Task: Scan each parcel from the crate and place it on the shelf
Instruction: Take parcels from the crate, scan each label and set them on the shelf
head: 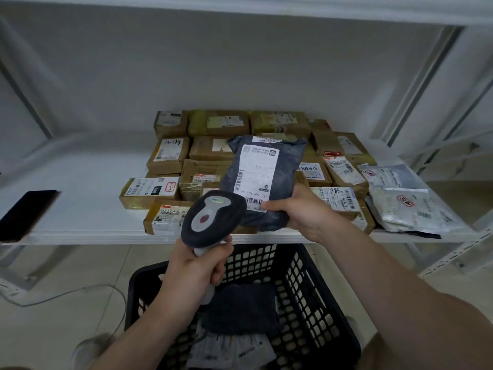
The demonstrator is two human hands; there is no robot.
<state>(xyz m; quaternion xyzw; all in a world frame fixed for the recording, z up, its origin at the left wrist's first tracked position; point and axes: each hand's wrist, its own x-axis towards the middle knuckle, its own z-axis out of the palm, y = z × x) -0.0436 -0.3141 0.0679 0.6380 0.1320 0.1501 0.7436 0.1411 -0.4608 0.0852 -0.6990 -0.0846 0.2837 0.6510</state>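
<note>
My right hand (301, 212) grips the lower edge of a dark grey parcel bag (282, 166) with a white shipping label, held upright above the shelf's front edge. My left hand (202, 265) grips the handle of a grey-and-black barcode scanner (213, 214), whose head points at the barcode on the label's lower part. Below them stands a black perforated crate (306, 284) with another dark bag (240, 308) and white-labelled parcels inside. Several brown boxes (170, 153) and pale bags (408, 206) lie on the white shelf (88, 188).
A dark phone (26, 212) lies at the shelf's left front edge. A grey cable (80, 292) runs over the tiled floor left of the crate. An upper shelf board spans the top, and metal uprights stand at both sides.
</note>
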